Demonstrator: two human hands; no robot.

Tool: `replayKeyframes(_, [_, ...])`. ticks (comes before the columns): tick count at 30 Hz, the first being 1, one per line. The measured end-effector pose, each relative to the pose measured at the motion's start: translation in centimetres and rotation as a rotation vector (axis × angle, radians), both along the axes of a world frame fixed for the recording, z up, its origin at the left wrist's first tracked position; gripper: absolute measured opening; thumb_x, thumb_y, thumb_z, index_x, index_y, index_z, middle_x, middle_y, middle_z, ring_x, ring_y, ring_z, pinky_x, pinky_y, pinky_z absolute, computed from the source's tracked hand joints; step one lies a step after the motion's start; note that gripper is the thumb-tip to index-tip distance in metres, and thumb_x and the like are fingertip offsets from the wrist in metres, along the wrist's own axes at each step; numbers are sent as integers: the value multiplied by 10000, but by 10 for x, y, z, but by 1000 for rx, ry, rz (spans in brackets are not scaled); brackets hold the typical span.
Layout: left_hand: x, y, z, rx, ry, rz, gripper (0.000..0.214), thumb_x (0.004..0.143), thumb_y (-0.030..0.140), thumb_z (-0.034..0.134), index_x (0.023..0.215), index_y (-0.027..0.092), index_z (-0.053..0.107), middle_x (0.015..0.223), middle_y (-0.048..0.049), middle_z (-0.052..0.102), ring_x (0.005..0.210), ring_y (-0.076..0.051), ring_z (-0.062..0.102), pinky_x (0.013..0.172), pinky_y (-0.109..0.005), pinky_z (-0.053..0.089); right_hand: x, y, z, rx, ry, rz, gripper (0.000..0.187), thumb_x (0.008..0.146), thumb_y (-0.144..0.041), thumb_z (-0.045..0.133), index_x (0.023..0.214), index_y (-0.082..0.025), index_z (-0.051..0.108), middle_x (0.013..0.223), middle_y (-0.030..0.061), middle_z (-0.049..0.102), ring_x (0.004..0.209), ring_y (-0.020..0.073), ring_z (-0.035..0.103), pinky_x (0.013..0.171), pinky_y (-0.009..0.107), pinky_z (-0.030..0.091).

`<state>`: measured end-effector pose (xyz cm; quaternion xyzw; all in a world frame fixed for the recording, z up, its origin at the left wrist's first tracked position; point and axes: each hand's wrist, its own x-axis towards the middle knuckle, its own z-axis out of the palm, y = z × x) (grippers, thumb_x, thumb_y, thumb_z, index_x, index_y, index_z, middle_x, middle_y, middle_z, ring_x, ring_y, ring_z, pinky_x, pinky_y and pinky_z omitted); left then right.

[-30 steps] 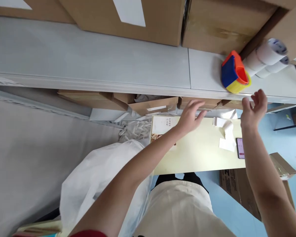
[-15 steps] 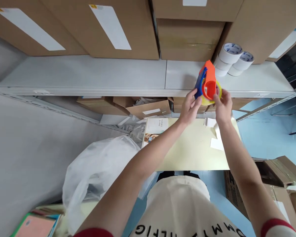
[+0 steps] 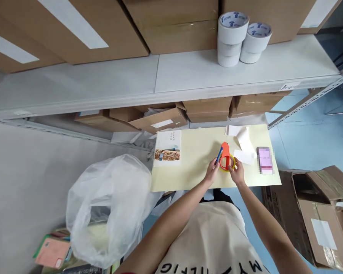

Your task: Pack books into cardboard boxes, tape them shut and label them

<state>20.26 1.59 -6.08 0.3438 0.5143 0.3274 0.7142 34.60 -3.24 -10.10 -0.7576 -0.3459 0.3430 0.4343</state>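
Observation:
An orange and blue tape dispenser [image 3: 225, 150] with a yellow-rimmed tape roll is held in both hands over the pale yellow table [image 3: 200, 167]. My left hand [image 3: 212, 170] grips its blue side. On the other side, my right hand [image 3: 237, 172] has its fingers closed on the tape roll. Left of the hands lies a picture book [image 3: 167, 148] with a white cover. Close to the right hand are white paper pieces [image 3: 246, 146], one of them curled. A pinkish phone-like item [image 3: 265, 160], blurred out, lies at the table's right end.
A grey shelf [image 3: 108, 82] runs across above the table, carrying cardboard boxes [image 3: 177, 28] and stacked white tape rolls [image 3: 232, 38]. A large clear plastic bag [image 3: 108, 205] stands at left. Open cartons [image 3: 317, 220] are on the floor at right.
Both hands have come down from the shelf edge to the table, bringing the tape dispenser with them. The view has shifted, so the phone-like item now shows.

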Motion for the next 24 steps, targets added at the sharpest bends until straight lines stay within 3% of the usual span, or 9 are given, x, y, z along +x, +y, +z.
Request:
replayKeyframes(3, [8,0,-14,-131,0,-19,706,791,628,679,1351,216,555,1381,-129,597,1338,-305,502,1108,-473,403,9,-2,-18,-49,-16,3,640,757,-456,624,1323,-166,550,1293,192,596,1199,322,584,886,461,584])
replayKeyframes(9, [17,0,-26,-174,26,-23,642,839,591,644,1381,268,527,1513,-112,483,1414,-291,431,1138,-483,380,21,1,-31,-85,-22,43,698,766,-508,612,1357,-148,529,1310,204,580,1215,332,580,909,472,573])
replayKeyframes(17, [17,2,-23,-181,98,-111,594,917,555,518,1444,291,447,1568,-98,413,1428,-280,410,1107,-493,411,26,-1,-33,-130,2,97,800,780,-583,576,1423,-125,448,1371,221,538,1259,338,541,955,489,540])
replayKeyframes(21, [13,-1,-22,-209,125,-149,638,912,579,505,1481,307,410,1600,-78,366,1472,-303,331,1110,-520,395,24,-4,-34,-139,-121,111,800,817,-638,517,1433,-135,434,1364,217,541,1288,354,515,1040,551,466])
replayKeyframes(24, [-5,-15,-21,-235,139,-154,716,879,661,508,1494,310,400,1620,-85,324,1495,-312,283,1113,-500,390,18,-9,-27,-89,-234,84,792,862,-637,485,1456,-121,391,1407,240,498,1339,377,468,1093,604,394])
